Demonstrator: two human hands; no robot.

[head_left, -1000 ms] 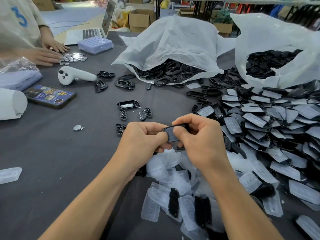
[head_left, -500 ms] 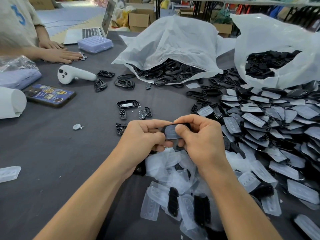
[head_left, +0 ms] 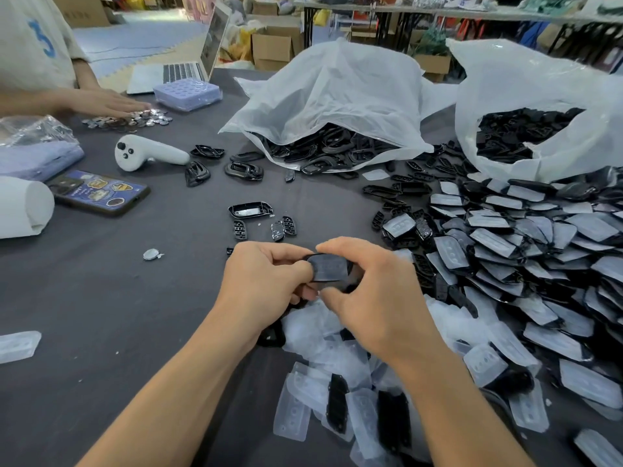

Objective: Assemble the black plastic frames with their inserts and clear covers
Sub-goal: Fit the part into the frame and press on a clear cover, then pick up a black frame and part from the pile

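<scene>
Over the middle of the table I hold one black plastic frame point(head_left: 329, 267) with a clear cover on its face. My left hand point(head_left: 266, 281) grips its left end with curled fingers. My right hand point(head_left: 369, 291) pinches its right end between forefinger and thumb. Below my hands lies a heap of loose clear covers point(head_left: 320, 382) with a few black inserts point(head_left: 337, 402) among them. A big pile of frames with covers on them point(head_left: 505, 257) spreads out at the right. Small black inserts point(head_left: 283, 227) and an empty frame point(head_left: 249, 210) lie just beyond my hands.
Two white plastic bags hold black frames, one at the back middle point(head_left: 330, 106), one at the back right point(head_left: 539, 112). At the left lie a white controller point(head_left: 148, 156), a phone point(head_left: 97, 193), a white roll point(head_left: 23, 205) and coin cells point(head_left: 131, 117) under another person's hand point(head_left: 104, 102). A laptop point(head_left: 188, 67) stands behind.
My right thumb has dropped off the frame's face to its lower edge, so more of the covered face shows. The other person's hand has slid right over the coin cells.
</scene>
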